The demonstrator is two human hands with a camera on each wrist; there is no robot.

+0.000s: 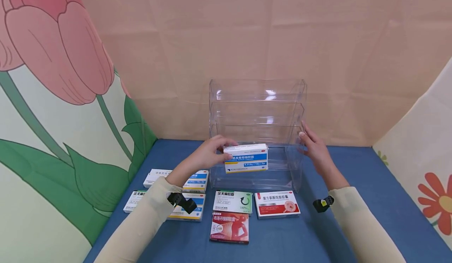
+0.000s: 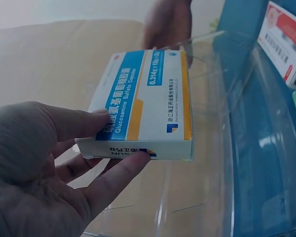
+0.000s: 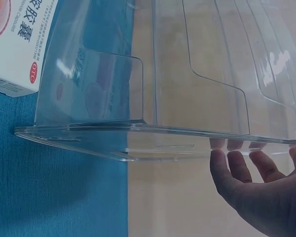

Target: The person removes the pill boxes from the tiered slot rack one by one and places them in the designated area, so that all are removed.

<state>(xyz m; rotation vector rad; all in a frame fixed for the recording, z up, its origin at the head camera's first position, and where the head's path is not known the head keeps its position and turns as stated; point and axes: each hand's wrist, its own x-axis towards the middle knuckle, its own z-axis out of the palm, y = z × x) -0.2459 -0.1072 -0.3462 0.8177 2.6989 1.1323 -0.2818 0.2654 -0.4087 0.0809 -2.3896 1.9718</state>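
Note:
In the head view my left hand (image 1: pixel 212 153) holds a white, blue and yellow medicine box (image 1: pixel 247 159) in front of a clear plastic tiered rack (image 1: pixel 257 182). The left wrist view shows the thumb and fingers pinching one end of this glucosamine capsule box (image 2: pixel 143 98), its printed face in sight. My right hand (image 1: pixel 316 149) is at the rack's right side. Up close, that hand's fingers (image 3: pixel 237 165) touch the outside of the clear side wall (image 3: pixel 197 131), with the thumb at its front edge.
Left of the rack, partly behind my left forearm, lie blue-and-white boxes (image 1: pixel 197 180) and a green-and-white box (image 1: pixel 134 201). In front lie a green box (image 1: pixel 232 202), a pink box (image 1: pixel 229 227) and a red-and-white box (image 1: pixel 277 204). A beige cloth (image 1: pixel 353 78) hangs behind.

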